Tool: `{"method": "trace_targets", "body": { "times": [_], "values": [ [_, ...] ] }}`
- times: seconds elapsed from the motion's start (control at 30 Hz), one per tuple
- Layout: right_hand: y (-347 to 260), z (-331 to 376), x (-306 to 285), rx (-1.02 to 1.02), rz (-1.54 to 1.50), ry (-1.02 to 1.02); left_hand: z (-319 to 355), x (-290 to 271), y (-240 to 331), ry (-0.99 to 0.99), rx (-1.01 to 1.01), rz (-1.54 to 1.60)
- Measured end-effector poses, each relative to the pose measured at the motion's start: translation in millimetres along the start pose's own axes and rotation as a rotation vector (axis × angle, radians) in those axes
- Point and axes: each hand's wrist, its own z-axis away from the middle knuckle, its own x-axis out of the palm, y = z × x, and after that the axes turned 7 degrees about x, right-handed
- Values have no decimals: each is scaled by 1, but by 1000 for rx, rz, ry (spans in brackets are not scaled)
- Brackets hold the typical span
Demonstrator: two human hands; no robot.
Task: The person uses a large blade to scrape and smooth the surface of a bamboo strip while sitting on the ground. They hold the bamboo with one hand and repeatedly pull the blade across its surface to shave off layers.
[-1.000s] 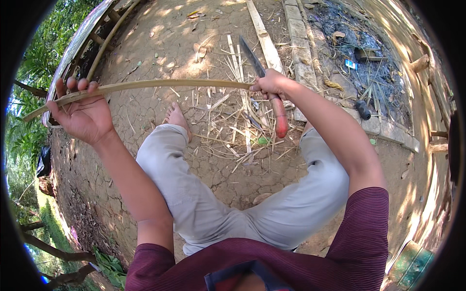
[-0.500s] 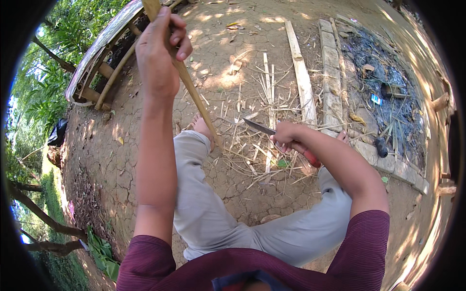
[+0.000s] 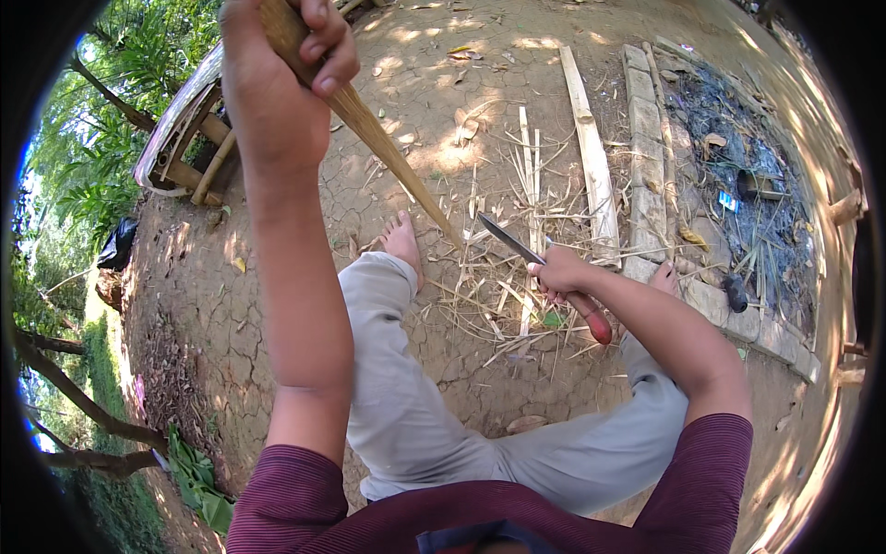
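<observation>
We held the long bamboo strip [image 3: 388, 152] upright, its lower end on the cracked dirt ground [image 3: 277, 277] beside our bare foot [image 3: 403, 242]; our left hand [image 3: 277, 83] clenched its top, our right hand [image 3: 558, 277] closed around the red-handled knife [image 3: 544, 268]

The person wears a dark red shirt [image 3: 305, 499] with short sleeves and thin stripes. The trousers [image 3: 415, 406] are light grey and rolled up. The feet [image 3: 403, 242] are bare.
</observation>
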Motion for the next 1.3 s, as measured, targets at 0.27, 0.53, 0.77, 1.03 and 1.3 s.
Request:
{"method": "trace_targets", "body": {
  "times": [0.27,0.53,0.77,1.03,1.3],
  "values": [
    [-18,26,42,-312,54,314,7,-31,16,-92,-31,192],
    [-125,118,97,-639,-395,439,12,-54,24,-159,-69,240],
    [-187,157,86,-829,-325,575,17,-85,31,-154,-114,391],
    [-144,137,118,-518,-432,741,9,-53,27,-525,-12,436],
    [-142,166,109,-731,-383,763,22,-21,25,-272,-2,399]
  ]
}}
